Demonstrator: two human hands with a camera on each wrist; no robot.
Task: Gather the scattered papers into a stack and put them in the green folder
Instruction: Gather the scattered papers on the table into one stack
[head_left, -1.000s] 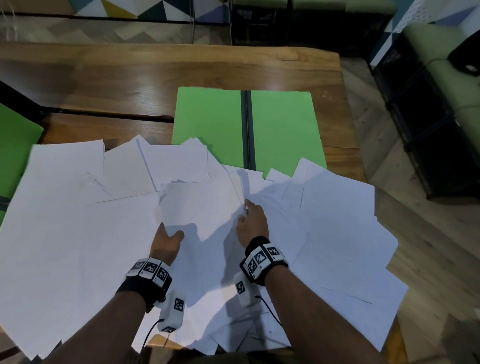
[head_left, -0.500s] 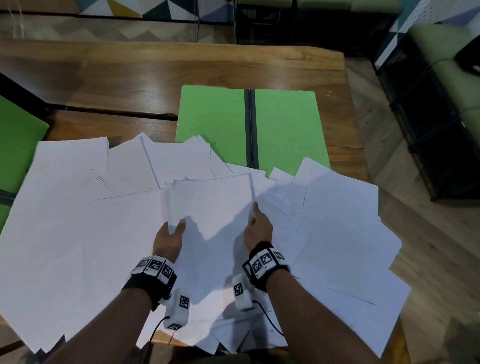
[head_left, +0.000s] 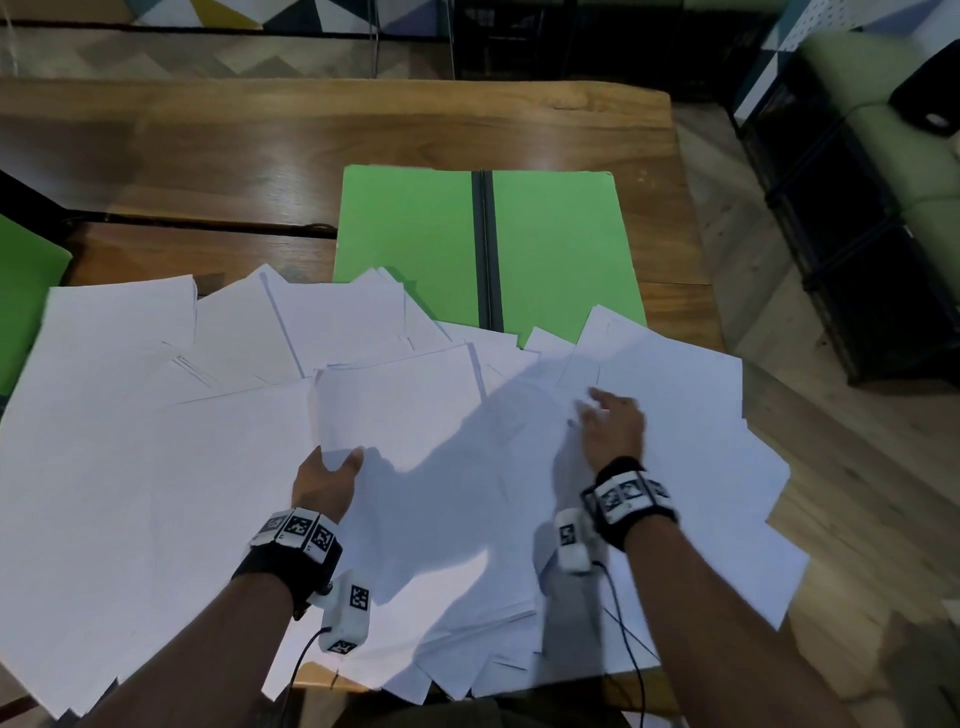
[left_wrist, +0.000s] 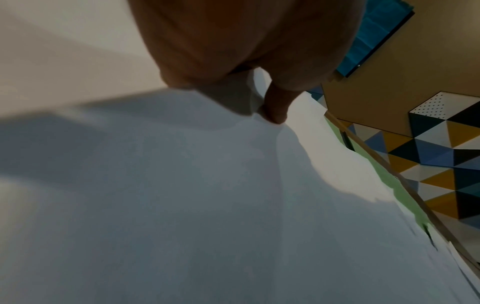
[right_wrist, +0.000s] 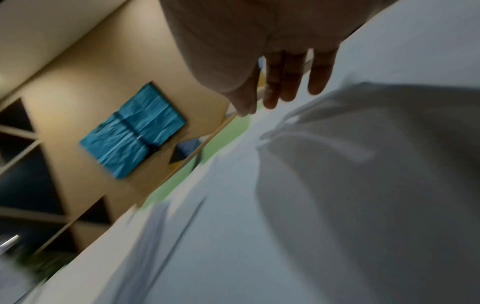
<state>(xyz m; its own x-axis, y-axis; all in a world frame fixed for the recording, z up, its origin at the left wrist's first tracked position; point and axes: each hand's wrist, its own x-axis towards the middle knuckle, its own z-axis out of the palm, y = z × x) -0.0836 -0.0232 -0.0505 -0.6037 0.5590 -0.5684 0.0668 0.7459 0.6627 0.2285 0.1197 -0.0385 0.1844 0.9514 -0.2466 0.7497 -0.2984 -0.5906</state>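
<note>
Many white papers (head_left: 130, 441) lie spread across the near half of the wooden table (head_left: 260, 135). The green folder (head_left: 415, 234) lies open and flat beyond them, its near edge under some sheets. My left hand (head_left: 332, 473) pinches the near left corner of a small stack of sheets (head_left: 400, 410), thumb on top; the thumb (left_wrist: 275, 109) shows in the left wrist view. My right hand (head_left: 608, 421) hovers, blurred, over the papers on the right (head_left: 691, 415), fingers (right_wrist: 319, 76) straight and holding nothing.
A second green folder (head_left: 26, 306) lies at the table's left edge. Bare wood lies behind the open folder. Right of the table there is wooden floor and a black shelf unit (head_left: 857, 234) with green cushions. Papers hang over the near table edge.
My right hand let go of the stack's right edge and swung out to the right over the loose sheets. The left hand kept its grip and the stack stayed roughly in place.
</note>
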